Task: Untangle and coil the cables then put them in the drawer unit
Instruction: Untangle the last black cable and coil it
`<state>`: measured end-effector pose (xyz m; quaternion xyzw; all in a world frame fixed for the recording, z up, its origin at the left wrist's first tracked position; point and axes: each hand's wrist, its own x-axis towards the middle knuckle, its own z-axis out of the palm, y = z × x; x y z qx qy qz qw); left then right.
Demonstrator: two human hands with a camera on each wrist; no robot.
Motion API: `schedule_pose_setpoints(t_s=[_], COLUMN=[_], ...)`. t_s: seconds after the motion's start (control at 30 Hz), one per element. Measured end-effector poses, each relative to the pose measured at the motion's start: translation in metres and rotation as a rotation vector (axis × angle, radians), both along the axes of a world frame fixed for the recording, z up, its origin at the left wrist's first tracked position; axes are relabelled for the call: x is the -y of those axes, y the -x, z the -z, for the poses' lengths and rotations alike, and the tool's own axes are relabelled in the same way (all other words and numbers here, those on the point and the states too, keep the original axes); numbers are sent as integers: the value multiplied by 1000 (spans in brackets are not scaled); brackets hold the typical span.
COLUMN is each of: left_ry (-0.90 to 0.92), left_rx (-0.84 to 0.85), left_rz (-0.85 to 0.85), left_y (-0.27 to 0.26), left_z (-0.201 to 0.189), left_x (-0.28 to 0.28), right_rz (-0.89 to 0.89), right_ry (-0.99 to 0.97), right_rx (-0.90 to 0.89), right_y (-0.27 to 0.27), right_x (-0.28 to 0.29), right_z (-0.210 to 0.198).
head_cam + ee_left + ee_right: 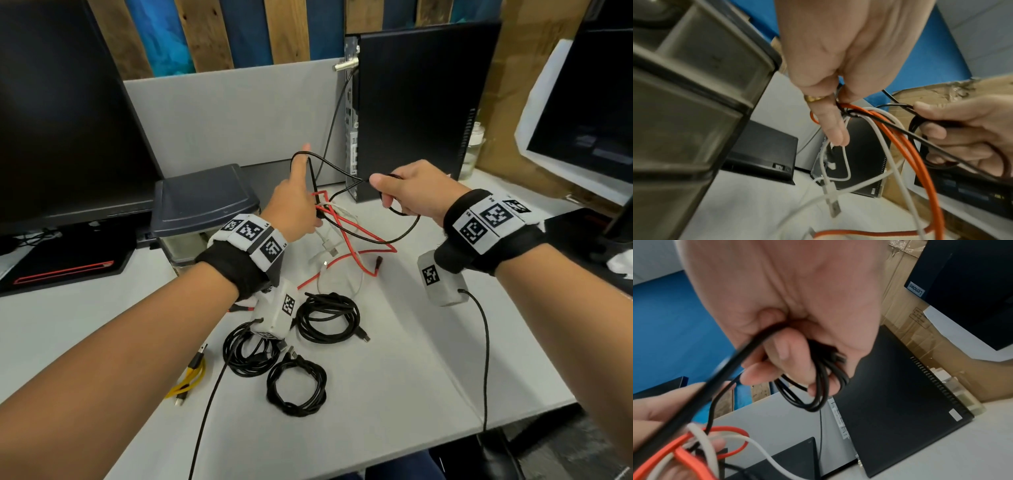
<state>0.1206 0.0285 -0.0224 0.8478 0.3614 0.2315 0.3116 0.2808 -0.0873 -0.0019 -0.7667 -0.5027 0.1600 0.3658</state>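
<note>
Above the desk I hold a tangle of red cable (356, 236), white cable (329, 245) and thin black cable (376, 236). My left hand (294, 205) pinches the knot (846, 110) where they cross, one finger raised with a black loop over it. My right hand (407, 192) grips a small coil of the black cable (818, 386), its strand running across to the knot. Three coiled black cables (327, 317) (248, 349) (296, 385) and a yellow cable (190, 378) lie on the desk. The grey drawer unit (202, 198) stands behind my left hand.
A monitor (68, 120) stands at the left with a black pad (65, 260) under it. A black computer tower (411, 102) is upright at the back, with another screen (589, 113) to the right. The desk's front edge (411, 448) is near.
</note>
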Motion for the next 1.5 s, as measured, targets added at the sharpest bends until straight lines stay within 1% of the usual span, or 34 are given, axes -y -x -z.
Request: schedule_pose_setpoints(t_s=[0.1,0.17,0.33,0.47,0.53,0.67,0.77,1.0,1.1,1.13,1.2,1.27,1.33,1.4,1.47,1.5], left_ry=[175,192,6,-71,-96,-186,-289,-392,-376,-358,-328,-316,-314,-299,-320,-346], left_rx=[176,214,77,-17,8,91,96,-112,-177,-233,-370,-411,-380,-313,-197,-125], left_rz=[47,77,117,179,167,57,8,-78,-112,-90,7,99,109,49,1,5], left_y=[0,3,7,6,5,5,9,17,16,16,14,13,11,9,7,7], left_z=[2,1,-4,-2,0,3,4,-6,-9,-10,-10,-7,-3,-1,-4,-6], left_x=[4,4,0,-2,-3,-2,-8,-13,-13,-12,-8,-5,-4,-2,0,0], right_rz=[4,8,29,64,65,24,64,264,311,299,262,229,212,207,196,174], right_ry=[31,58,112,98,116,225,266,193,151,128,70,13,-37,-95,-148,-170], right_rx=[94,122,151,142,149,203,224,204,154,130,91,71,83,84,31,-20], right_y=[1,0,0,1,1,3,1,-7,-13,-13,-12,-9,-6,-5,-4,-3], right_x=[1,2,4,3,2,-1,-2,-8,-7,-6,-5,-5,-6,-7,-8,-8], right_z=[-1,-1,3,6,6,11,15,21,21,20,18,14,10,5,2,1])
